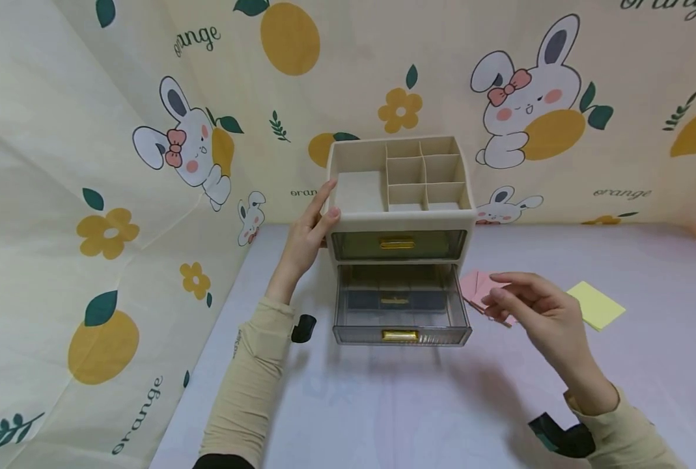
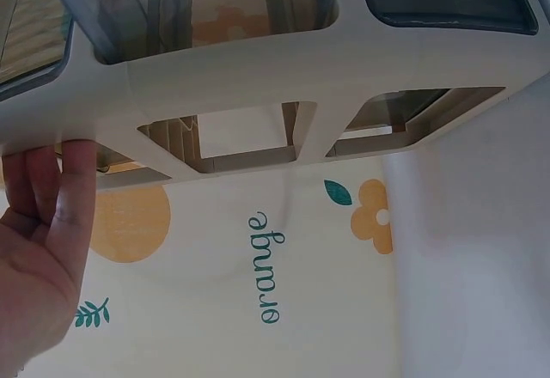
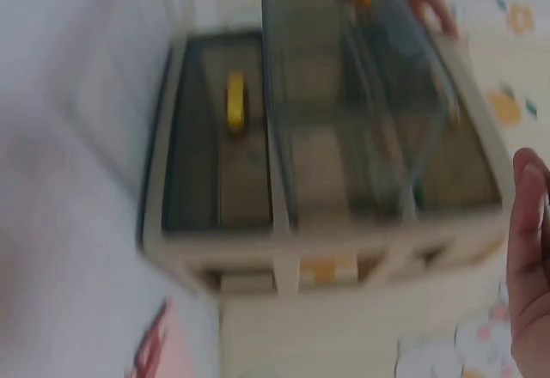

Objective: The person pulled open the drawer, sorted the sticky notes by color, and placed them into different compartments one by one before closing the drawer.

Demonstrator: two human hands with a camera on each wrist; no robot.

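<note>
A white desktop drawer organizer (image 1: 403,222) has a sectioned top tray and smoky clear drawers with gold handles. Its middle drawer (image 1: 403,335) is pulled out, and the bottom drawer's handle shows through it. My left hand (image 1: 308,238) holds the organizer's upper left side, the thumb by the front edge; in the left wrist view its fingers (image 2: 77,193) lie at the side wall near the cut-outs. To the right of the drawer, my right hand (image 1: 538,309) hovers with loosely bent fingers and nothing visible between them. Pink paper pieces (image 1: 475,286) lie beside the organizer, partly behind that hand.
A yellow sticky-note pad (image 1: 596,306) lies on the white table (image 1: 383,410) to the right. Behind stands a cream backdrop (image 1: 348,78) printed with rabbits, oranges and flowers. Black straps (image 1: 564,438) hang near both sleeves.
</note>
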